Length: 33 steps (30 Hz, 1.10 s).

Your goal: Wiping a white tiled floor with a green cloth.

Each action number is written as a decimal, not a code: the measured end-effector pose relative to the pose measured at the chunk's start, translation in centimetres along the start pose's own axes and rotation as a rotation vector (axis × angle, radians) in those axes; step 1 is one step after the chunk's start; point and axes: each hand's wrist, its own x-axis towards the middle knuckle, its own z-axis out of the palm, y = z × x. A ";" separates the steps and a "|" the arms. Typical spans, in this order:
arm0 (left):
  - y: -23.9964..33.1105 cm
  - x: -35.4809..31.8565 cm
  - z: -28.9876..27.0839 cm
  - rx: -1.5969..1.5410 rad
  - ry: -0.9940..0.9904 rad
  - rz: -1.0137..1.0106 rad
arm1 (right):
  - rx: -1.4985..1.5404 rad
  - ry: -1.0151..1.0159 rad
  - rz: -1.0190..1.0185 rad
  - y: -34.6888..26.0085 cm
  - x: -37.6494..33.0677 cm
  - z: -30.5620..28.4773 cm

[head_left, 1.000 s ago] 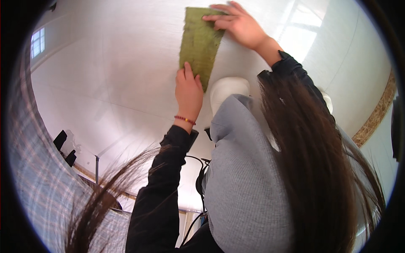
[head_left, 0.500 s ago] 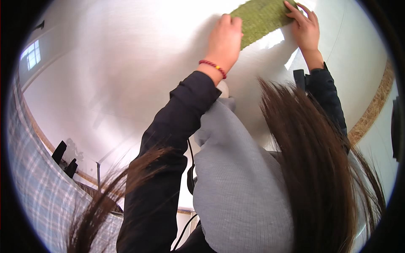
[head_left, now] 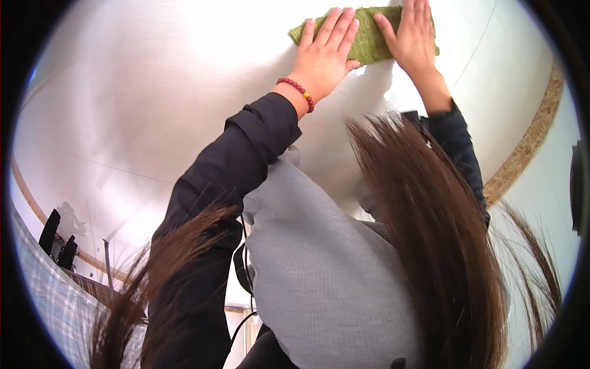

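Observation:
A green cloth with a fuzzy texture lies flat on the pale glossy floor at the top of the view. My left hand, with a red bead bracelet at the wrist, rests palm down over its left part, fingers spread. Over the right part lies my right hand, flat, its thumb apart from the fingers; the tips run up to the picture's edge. Green cloth shows between the two hands and past both sides of them.
A brown marbled border strip curves along the right side. Dark upright objects and plaid fabric are at the lower left. Long brown hair hangs across the lower right, hiding part of my right forearm.
Both hands have gone from gripping the cloth at its ends to lying flat on top of it. The cloth has shifted left and now lies more level.

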 end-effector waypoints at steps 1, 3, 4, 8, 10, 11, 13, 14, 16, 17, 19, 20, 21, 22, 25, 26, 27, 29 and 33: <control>0.0 0.0 -0.2 -0.023 0.006 0.001 | 0.011 0.073 0.000 0.2 -0.2 0.6; -0.2 0.1 -0.1 -0.029 0.002 0.013 | 0.016 0.144 0.000 0.5 -0.7 1.3; -0.2 0.3 0.0 -0.029 0.000 0.028 | 0.035 0.166 0.024 0.7 -0.9 1.3; 0.5 0.8 1.3 0.109 0.013 0.098 | 0.105 0.198 0.339 0.7 -5.0 2.6; 0.6 0.6 1.7 0.119 0.008 0.113 | 0.142 0.150 0.564 -1.3 -7.4 2.8; 0.3 0.5 1.7 0.147 -0.036 0.122 | 0.136 0.145 0.625 -2.3 -8.5 3.0; 0.1 0.1 0.8 0.214 -0.101 0.123 | 0.122 0.128 0.705 -3.9 -10.6 2.5; 0.3 0.4 -0.1 0.207 -0.081 0.140 | 0.117 0.121 0.735 -4.5 -11.6 1.9; 0.4 0.5 -0.9 0.276 -0.233 0.166 | 0.085 0.098 0.808 -5.4 -13.3 1.7; 0.4 0.8 -0.8 0.294 -0.270 0.188 | 0.086 0.134 0.862 -5.7 -13.7 1.8; 1.0 1.7 -1.3 0.315 -0.343 0.223 | 0.072 0.181 0.930 -6.4 -14.5 2.1; 1.1 2.2 -1.7 0.343 -0.428 0.240 | 0.086 0.187 1.026 -6.8 -14.7 2.3; 0.8 2.3 -1.7 0.369 -0.479 0.224 | 0.113 0.182 1.115 -7.6 -14.8 2.7; 0.8 2.6 -2.3 0.374 -0.473 0.222 | 0.117 0.189 1.113 -8.4 -14.6 2.6; 0.5 2.5 -3.0 0.446 -0.551 0.133 | 0.142 0.175 1.289 -10.2 -14.2 2.9; 0.5 2.4 -2.7 0.459 -0.562 0.121 | 0.161 0.163 1.285 -9.7 -14.2 3.0; -0.2 1.6 -3.0 0.400 -0.499 0.083 | 0.155 0.163 1.243 -9.8 -14.1 3.1; 0.4 1.6 -3.2 0.423 -0.484 0.037 | 0.158 0.181 1.145 -8.3 -14.4 3.2; 0.1 0.4 -1.9 0.723 0.020 0.102 | 0.269 0.172 0.909 -7.0 -14.3 2.2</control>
